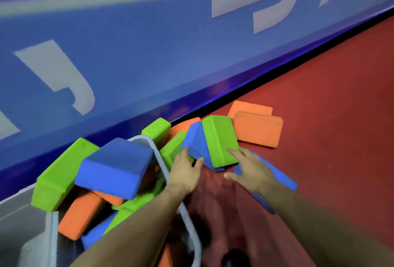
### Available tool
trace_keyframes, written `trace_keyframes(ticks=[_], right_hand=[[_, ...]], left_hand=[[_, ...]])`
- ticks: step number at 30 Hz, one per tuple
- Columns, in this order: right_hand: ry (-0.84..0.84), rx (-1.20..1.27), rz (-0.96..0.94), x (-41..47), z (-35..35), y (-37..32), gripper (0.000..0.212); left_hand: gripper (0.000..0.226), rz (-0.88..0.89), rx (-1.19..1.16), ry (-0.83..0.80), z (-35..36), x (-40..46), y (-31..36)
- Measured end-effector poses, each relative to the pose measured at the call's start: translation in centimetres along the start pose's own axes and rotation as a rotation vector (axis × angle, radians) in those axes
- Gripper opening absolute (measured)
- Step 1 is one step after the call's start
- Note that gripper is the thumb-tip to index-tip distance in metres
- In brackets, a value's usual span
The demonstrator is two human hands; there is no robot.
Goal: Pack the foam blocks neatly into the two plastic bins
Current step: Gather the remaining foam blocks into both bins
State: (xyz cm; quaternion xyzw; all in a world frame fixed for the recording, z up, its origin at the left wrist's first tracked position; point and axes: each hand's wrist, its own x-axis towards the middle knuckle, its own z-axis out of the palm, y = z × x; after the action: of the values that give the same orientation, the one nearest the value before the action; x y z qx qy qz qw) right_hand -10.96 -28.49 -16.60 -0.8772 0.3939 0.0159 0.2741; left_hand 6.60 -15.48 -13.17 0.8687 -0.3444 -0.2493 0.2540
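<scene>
A grey plastic bin at the lower left is heaped with foam blocks: a big blue block on top, a green block over its left rim, orange blocks below. On the red floor lean a blue wedge and a green block side by side. My left hand is spread, fingers touching the blue wedge. My right hand is spread, fingertips on the green block's lower end, and covers part of a flat blue piece. Neither hand grips anything.
Two orange blocks lie stacked on the floor to the right. More green blocks and an orange one sit against the blue wall panel behind the bin. Red floor stretches to the right.
</scene>
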Motion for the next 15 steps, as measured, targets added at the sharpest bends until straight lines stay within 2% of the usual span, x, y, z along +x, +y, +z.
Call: trace_keyframes(ticks=[4,9,12,15], right_hand=[[-0.075,-0.037,0.005,7.2,4.2,2.1,0.086],[-0.146,-0.074,0.041,13.7,10.1,3.0,0.095],[-0.068,-0.100,0.098,15.0,12.7,3.1,0.106],[0.107,-0.136,0.146,15.7,14.9,3.6,0.102]], left_hand=[[0.075,-0.058,0.080,0.013,3.3,8.8,-2.7],[0.077,-0.101,0.154,0.018,6.2,16.1,-5.5],[0.071,-0.118,0.147,0.068,7.9,17.5,-6.7],[0.067,-0.090,0.163,0.197,9.4,17.7,-7.3]])
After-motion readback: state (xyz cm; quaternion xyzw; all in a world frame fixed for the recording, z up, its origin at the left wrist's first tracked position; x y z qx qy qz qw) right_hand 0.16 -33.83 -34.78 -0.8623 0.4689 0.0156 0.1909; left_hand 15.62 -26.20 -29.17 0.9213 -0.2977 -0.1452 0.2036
